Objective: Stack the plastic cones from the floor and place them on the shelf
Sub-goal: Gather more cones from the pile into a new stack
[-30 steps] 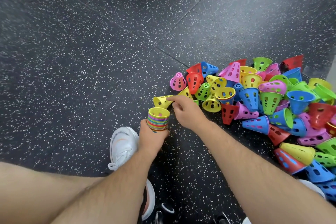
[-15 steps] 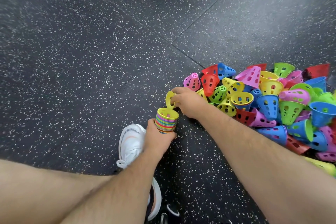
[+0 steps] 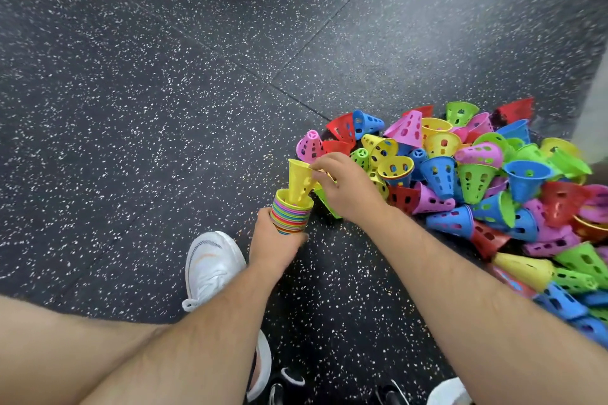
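Note:
My left hand (image 3: 274, 238) grips a nested stack of many-coloured cones (image 3: 291, 216), held wide end up just above the floor. My right hand (image 3: 345, 187) pinches the rim of a yellow perforated cone (image 3: 299, 182). That cone's narrow end dips into the open top of the stack, tilted a little to the left. A big heap of loose cones (image 3: 477, 174) in red, blue, green, yellow and pink lies on the floor to the right, close behind my right hand. No shelf is in view.
The floor (image 3: 164, 92) is dark speckled rubber tile with seams running across it. My white shoe (image 3: 212, 265) stands just left of my left hand. Another white shoe (image 3: 449, 393) shows at the bottom edge. Bare floor stretches left and ahead.
My right hand picked the yellow cone off the floor, turned it narrow end down and brought it into the top of the stack. The left hand kept holding the stack.

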Demonstrator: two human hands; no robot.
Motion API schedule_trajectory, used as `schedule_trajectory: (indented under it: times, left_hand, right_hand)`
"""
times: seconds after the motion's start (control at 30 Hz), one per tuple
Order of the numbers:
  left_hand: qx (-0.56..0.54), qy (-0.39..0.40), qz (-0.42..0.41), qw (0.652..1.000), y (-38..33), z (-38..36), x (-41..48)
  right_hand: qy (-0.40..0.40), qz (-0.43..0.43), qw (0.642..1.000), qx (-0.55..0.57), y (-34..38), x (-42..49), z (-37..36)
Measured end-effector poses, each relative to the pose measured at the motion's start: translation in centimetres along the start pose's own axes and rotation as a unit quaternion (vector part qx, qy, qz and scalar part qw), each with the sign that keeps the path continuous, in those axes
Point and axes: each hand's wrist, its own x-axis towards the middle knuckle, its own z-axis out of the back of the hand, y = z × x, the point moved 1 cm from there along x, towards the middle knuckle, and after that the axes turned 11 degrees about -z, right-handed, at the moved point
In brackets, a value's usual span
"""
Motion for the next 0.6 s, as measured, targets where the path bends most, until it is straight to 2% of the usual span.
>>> schedule_trajectory:
  times: [0.23, 0.33, 0.47, 0.6]
  left_hand:
    - [0.034, 0.035, -0.026, 0.998, -0.4, -1.7, -1.1]
    - [0.042, 0.033, -0.025, 0.998, -0.1, -1.8, -1.5]
    - [0.042, 0.036, -0.029, 0.998, -0.2, -2.1, -1.3]
    - [0.042, 0.033, -0.029, 0.998, 0.0, -2.1, -1.1]
  right_hand:
    - [0.108, -0.094, 0.989, 0.037, -0.5, -4.0, -1.0]
    - [0.086, -0.132, 0.986, 0.062, -1.2, -4.0, -0.9]
    - [0.023, -0.106, 0.993, -0.048, -2.8, -2.2, -1.1]
    - [0.046, -0.111, 0.981, -0.151, -3.6, -0.9, -1.5]
